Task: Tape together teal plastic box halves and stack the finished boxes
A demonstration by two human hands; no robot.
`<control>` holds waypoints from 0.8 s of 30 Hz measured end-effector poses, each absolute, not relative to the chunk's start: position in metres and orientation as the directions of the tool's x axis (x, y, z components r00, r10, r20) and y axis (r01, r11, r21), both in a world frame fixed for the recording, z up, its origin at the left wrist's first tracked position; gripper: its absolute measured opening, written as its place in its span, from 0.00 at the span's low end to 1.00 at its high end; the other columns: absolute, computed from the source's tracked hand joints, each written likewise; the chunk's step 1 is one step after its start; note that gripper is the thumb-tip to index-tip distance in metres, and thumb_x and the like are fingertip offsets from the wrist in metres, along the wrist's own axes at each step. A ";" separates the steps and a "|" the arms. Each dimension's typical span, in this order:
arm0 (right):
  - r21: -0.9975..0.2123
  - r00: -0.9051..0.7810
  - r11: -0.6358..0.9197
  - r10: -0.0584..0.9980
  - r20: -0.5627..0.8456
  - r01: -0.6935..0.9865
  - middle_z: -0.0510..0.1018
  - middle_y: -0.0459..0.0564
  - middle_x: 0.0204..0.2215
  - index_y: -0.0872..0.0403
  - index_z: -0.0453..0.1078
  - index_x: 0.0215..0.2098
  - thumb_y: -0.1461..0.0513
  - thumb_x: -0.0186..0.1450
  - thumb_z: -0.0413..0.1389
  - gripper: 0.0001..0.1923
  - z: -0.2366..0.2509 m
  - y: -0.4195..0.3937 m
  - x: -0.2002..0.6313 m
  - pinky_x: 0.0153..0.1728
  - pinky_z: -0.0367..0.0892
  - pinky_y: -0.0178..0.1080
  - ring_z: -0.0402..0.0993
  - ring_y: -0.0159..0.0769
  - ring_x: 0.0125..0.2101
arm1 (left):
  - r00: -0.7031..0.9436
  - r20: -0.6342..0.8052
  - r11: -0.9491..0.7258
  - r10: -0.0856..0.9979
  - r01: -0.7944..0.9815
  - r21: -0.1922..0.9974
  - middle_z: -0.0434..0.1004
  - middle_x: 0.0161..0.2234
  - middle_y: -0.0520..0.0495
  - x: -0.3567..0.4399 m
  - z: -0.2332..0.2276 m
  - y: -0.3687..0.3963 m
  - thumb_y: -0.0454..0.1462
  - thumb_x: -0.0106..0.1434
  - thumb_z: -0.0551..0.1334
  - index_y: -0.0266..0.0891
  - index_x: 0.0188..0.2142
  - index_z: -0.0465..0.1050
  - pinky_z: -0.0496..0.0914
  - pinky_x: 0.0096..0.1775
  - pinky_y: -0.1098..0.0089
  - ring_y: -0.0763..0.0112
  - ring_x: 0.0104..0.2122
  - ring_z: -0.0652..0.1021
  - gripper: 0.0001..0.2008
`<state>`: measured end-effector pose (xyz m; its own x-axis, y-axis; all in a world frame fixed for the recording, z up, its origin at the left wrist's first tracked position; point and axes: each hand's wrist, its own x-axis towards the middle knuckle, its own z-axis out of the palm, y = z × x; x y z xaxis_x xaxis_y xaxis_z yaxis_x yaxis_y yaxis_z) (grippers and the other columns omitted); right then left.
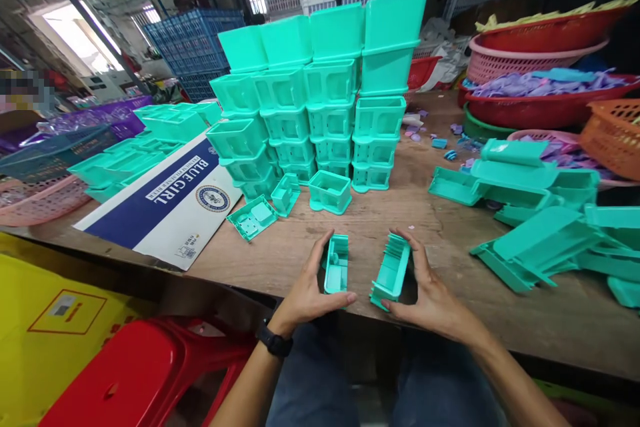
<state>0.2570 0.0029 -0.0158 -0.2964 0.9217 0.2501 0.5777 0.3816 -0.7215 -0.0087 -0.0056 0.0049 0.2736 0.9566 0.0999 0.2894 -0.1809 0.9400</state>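
Wooden workbench (450, 227), stacked teal boxes (320, 100) behind: left hand (310, 287) and right hand (425, 287) each grip a light, rigid-looking teal plastic part by its edges.

A wooden counter (360, 240) carries stacked teal boxes (320, 107), loose teal parts (530, 213), a flattened carton (165, 203) and coloured baskets (545, 97).

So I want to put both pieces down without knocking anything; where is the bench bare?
Bare wood lies between the hands and the single open box, and runs right toward the loose pile of parts. It is crowded at the stacked boxes and by the cardboard sheet.
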 end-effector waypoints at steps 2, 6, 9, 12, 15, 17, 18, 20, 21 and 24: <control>-0.758 -0.316 0.320 0.936 0.157 0.569 0.48 0.61 0.77 0.43 0.25 0.76 0.55 0.57 0.66 0.65 -0.013 -0.005 0.260 0.66 0.65 0.57 0.57 0.55 0.72 | 0.312 0.094 -0.185 0.945 0.277 0.943 0.46 0.77 0.34 -0.013 0.004 -0.010 0.48 0.48 0.81 0.42 0.75 0.46 0.51 0.74 0.45 0.41 0.75 0.52 0.64; -0.812 -0.332 0.233 0.942 0.052 0.535 0.49 0.62 0.77 0.45 0.25 0.78 0.54 0.56 0.69 0.68 -0.013 -0.012 0.254 0.67 0.63 0.59 0.55 0.57 0.73 | 0.351 0.097 -0.200 0.931 0.269 0.942 0.46 0.77 0.34 -0.014 0.002 -0.010 0.50 0.42 0.84 0.47 0.75 0.46 0.49 0.74 0.42 0.37 0.75 0.51 0.69; -0.843 -0.401 0.271 0.913 0.072 0.465 0.55 0.61 0.75 0.47 0.32 0.78 0.56 0.55 0.70 0.66 -0.017 -0.011 0.244 0.68 0.63 0.58 0.57 0.57 0.72 | 0.354 0.100 -0.198 0.930 0.253 0.947 0.51 0.75 0.34 -0.011 -0.001 -0.010 0.52 0.41 0.83 0.47 0.75 0.48 0.52 0.73 0.40 0.35 0.73 0.57 0.68; -0.852 -0.426 0.312 0.897 0.119 0.420 0.58 0.62 0.74 0.49 0.37 0.78 0.57 0.53 0.71 0.66 -0.021 -0.008 0.236 0.67 0.65 0.59 0.61 0.60 0.70 | 0.353 0.111 -0.195 0.929 0.214 0.957 0.56 0.73 0.35 -0.007 -0.004 -0.011 0.53 0.42 0.83 0.46 0.74 0.50 0.55 0.72 0.41 0.36 0.71 0.61 0.67; -0.843 -0.448 0.342 0.883 0.137 0.416 0.61 0.62 0.73 0.49 0.37 0.78 0.57 0.53 0.71 0.66 -0.022 -0.006 0.236 0.66 0.67 0.58 0.62 0.60 0.69 | 0.345 0.128 -0.206 0.930 0.200 0.958 0.56 0.73 0.35 -0.005 -0.008 -0.012 0.53 0.42 0.83 0.46 0.73 0.50 0.56 0.72 0.41 0.37 0.71 0.62 0.66; -0.829 -0.468 0.372 0.870 0.155 0.418 0.61 0.62 0.73 0.49 0.36 0.78 0.58 0.53 0.71 0.66 -0.020 -0.005 0.238 0.66 0.67 0.58 0.62 0.59 0.69 | 0.341 0.137 -0.214 0.930 0.201 0.956 0.57 0.73 0.36 -0.004 -0.009 -0.012 0.53 0.43 0.83 0.46 0.73 0.51 0.57 0.72 0.42 0.38 0.70 0.63 0.65; -0.821 -0.478 0.388 0.863 0.164 0.418 0.60 0.61 0.73 0.48 0.36 0.78 0.58 0.53 0.71 0.67 -0.019 -0.004 0.239 0.66 0.67 0.58 0.62 0.59 0.69 | 0.339 0.139 -0.216 0.930 0.201 0.955 0.57 0.72 0.36 -0.003 -0.010 -0.012 0.53 0.43 0.83 0.46 0.73 0.51 0.58 0.72 0.42 0.39 0.70 0.63 0.65; -0.808 -0.492 0.417 0.850 0.185 0.417 0.59 0.61 0.74 0.47 0.34 0.78 0.58 0.53 0.71 0.67 -0.018 -0.003 0.241 0.66 0.67 0.57 0.62 0.59 0.69 | 0.337 0.144 -0.221 0.931 0.204 0.954 0.59 0.71 0.35 -0.003 -0.010 -0.012 0.53 0.43 0.82 0.45 0.72 0.51 0.59 0.71 0.42 0.39 0.69 0.65 0.64; -0.801 -0.502 0.433 0.842 0.196 0.413 0.59 0.61 0.74 0.47 0.34 0.78 0.58 0.54 0.72 0.67 -0.018 -0.002 0.242 0.66 0.68 0.57 0.63 0.59 0.69 | 0.334 0.147 -0.225 0.931 0.209 0.951 0.60 0.71 0.35 -0.002 -0.010 -0.012 0.53 0.43 0.82 0.45 0.72 0.51 0.60 0.71 0.42 0.39 0.69 0.65 0.64; -0.776 -0.534 0.483 0.814 0.229 0.405 0.60 0.61 0.73 0.46 0.31 0.78 0.56 0.55 0.72 0.68 -0.019 -0.001 0.245 0.64 0.70 0.56 0.64 0.58 0.68 | 0.328 0.157 -0.240 0.932 0.230 0.943 0.61 0.70 0.35 -0.002 -0.009 -0.011 0.53 0.42 0.83 0.44 0.71 0.52 0.61 0.70 0.42 0.39 0.68 0.67 0.64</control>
<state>0.2447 -0.0009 -0.0188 -0.5338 0.8141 0.2286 0.4051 0.4835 -0.7760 -0.0016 -0.0114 -0.0086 0.3279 0.9317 0.1566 0.2304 -0.2396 0.9431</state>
